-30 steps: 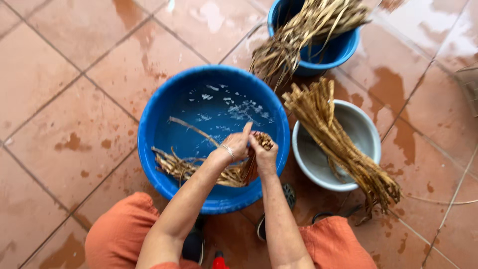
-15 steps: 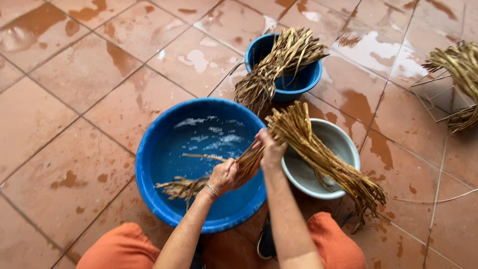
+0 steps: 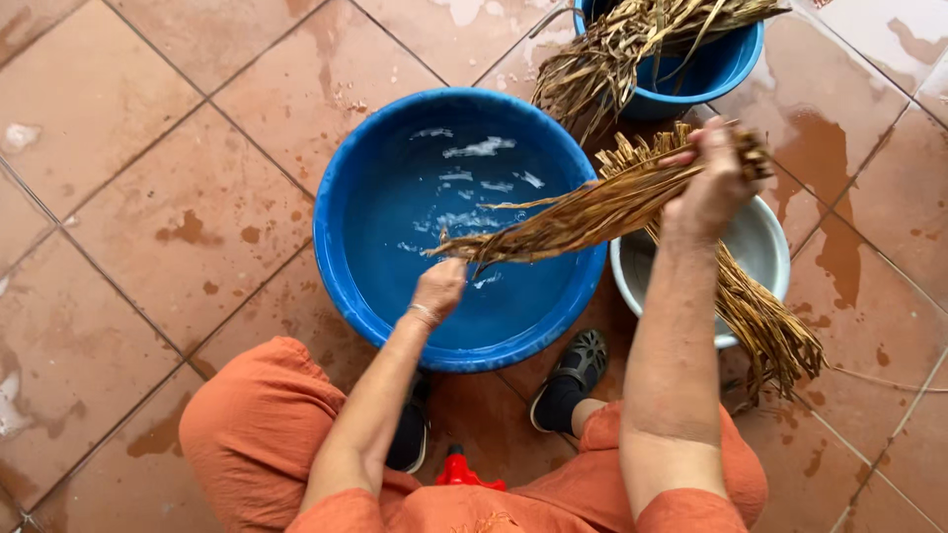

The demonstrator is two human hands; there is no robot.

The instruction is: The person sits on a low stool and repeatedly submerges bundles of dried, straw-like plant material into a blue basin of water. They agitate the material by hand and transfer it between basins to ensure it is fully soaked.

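Nearest the camera are the person's knees in orange trousers [image 3: 257, 434], a red object [image 3: 464, 472] between them, and a dark shoe [image 3: 573, 370] on the wet tiled floor [image 3: 118, 197].

Just beyond, the left hand [image 3: 439, 286] sits low inside the big blue basin [image 3: 346, 257], closed around the thin, dripping end of a bundle of dried leaves [image 3: 583, 212]. The right hand [image 3: 716, 183] is higher and further right, above the grey bowl [image 3: 765, 247], clamped around the thick end of the same bundle. So the two hands are well apart, each gripping one end.

The bundle's long axis runs from lower left to upper right, tilted up toward the right hand, spanning the basin's right rim and the edge of the grey bowl. Its thick end is nearer the right hand and the bowl; its tail hangs over the shallow water [image 3: 464, 188].

A second bundle of leaves [image 3: 770, 326] lies across the grey bowl and spills over its near rim onto the floor.

Furthest off, a smaller blue tub [image 3: 731, 69] holds more leaves [image 3: 612, 59], just beside both other vessels. Open floor lies to the left; the right side is crowded.
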